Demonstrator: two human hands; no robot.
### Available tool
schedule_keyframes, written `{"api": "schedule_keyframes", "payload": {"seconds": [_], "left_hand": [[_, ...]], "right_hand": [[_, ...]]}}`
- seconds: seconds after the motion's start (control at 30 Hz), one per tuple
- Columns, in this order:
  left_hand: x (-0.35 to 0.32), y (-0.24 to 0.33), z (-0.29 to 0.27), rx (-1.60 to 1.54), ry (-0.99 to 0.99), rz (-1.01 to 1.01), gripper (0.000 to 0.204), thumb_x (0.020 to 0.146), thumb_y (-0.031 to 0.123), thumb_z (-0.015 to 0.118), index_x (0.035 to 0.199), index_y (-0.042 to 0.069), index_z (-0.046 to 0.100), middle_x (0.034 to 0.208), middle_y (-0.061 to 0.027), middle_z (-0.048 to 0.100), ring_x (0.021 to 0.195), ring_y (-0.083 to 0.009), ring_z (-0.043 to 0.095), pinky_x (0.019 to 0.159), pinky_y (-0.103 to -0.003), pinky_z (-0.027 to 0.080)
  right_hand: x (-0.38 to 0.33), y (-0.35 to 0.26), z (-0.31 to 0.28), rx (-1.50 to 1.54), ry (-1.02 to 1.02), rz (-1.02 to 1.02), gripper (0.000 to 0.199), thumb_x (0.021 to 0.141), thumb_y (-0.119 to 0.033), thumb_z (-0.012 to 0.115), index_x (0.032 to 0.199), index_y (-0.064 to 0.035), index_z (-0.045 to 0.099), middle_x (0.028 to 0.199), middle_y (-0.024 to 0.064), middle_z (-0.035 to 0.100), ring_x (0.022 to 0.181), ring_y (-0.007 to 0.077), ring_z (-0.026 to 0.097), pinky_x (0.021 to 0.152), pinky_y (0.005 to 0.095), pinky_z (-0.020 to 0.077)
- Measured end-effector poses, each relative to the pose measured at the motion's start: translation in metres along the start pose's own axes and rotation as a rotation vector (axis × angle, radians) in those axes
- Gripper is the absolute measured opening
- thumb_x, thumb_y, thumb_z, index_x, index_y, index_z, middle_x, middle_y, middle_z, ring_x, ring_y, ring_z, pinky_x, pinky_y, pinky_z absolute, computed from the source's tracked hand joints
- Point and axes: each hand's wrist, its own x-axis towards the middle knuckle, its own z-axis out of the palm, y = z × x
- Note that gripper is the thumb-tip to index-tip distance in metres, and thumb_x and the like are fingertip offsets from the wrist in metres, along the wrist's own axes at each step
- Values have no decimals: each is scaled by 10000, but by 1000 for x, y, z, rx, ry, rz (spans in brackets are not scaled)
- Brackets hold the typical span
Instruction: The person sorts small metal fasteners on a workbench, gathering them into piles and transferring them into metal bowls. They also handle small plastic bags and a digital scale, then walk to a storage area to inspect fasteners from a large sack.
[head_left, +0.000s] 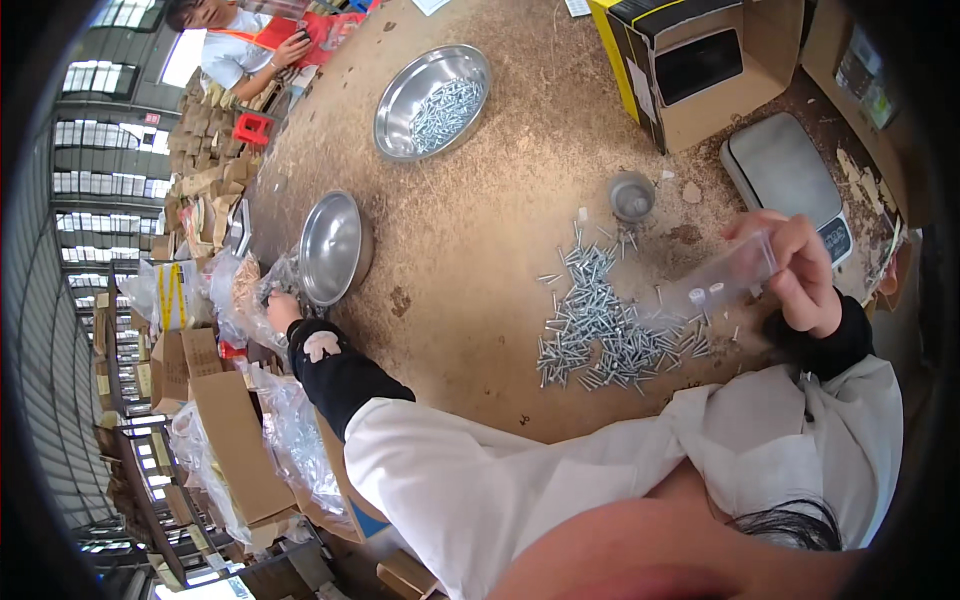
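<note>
A pile of screws (605,325) is spread on the bench (480,230), and everything else is placed here relative to it. Nearest the camera, white sleeves with black cuffs are seen below the pile. Just right of the pile, the right hand (800,275) is raised above the bench, its fingers closed on a small clear plastic bag (725,280), which is held tilted with its lower end reaching toward the pile's right edge. Well to the left of the pile, at the bench edge, the left hand (283,310) is pushed in among crumpled clear bags (250,290); whether it is open or closed on anything cannot be told, since the fingers are hidden. Touching or just beside that hand, a steel bowl (335,245) is stood on edge. Just beyond the pile, a small metal cup (632,195) is set on the bench. To the right beyond the pile, a grey scale (785,170) is placed. Farther beyond the pile, to the left, a wide steel dish (432,100) holding more screws is seen, and to the right an open cardboard box (700,65). Farthest off, at upper left, another person (235,40) is seated.
</note>
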Motion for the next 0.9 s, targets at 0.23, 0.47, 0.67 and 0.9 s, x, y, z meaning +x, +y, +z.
{"api": "schedule_keyframes", "payload": {"seconds": [0.23, 0.47, 0.67, 0.9], "left_hand": [[7, -7, -23, 227, -288, 20, 377, 802, 322, 493, 1039, 82, 661, 1051, -183, 647, 1013, -361, 608, 847, -463, 475], [6, 17, -29, 266, -242, 58, 479, 866, 463, 483, 908, 38, 699, 997, -201, 657, 973, -370, 622, 821, -467, 484], [48, -54, 4, 344, -71, 276, 454, 868, 408, 489, 844, 7, 700, 874, -210, 674, 862, -371, 654, 729, -462, 514], [2, -10, -22, -315, 449, -124, 315, 836, 234, 589, 900, -67, 654, 899, -257, 654, 851, -394, 642, 729, -480, 495]], "right_hand": [[-7, -4, -4, 2, 325, -6, 130, 911, -141, 499, 936, -32, 432, 755, 38, 449, 729, 151, 456, 826, 361, 426], [-10, 1, -1, -69, 321, 28, 118, 900, -97, 504, 947, 10, 493, 880, 79, 515, 853, 182, 527, 852, 337, 431], [-9, 4, -7, -3, 310, 94, 114, 899, -87, 514, 946, 17, 524, 947, 98, 533, 903, 177, 538, 863, 306, 432], [-7, 9, -10, -84, 284, 54, 126, 902, -92, 517, 959, 19, 531, 962, 95, 541, 885, 143, 536, 848, 294, 434]]}}
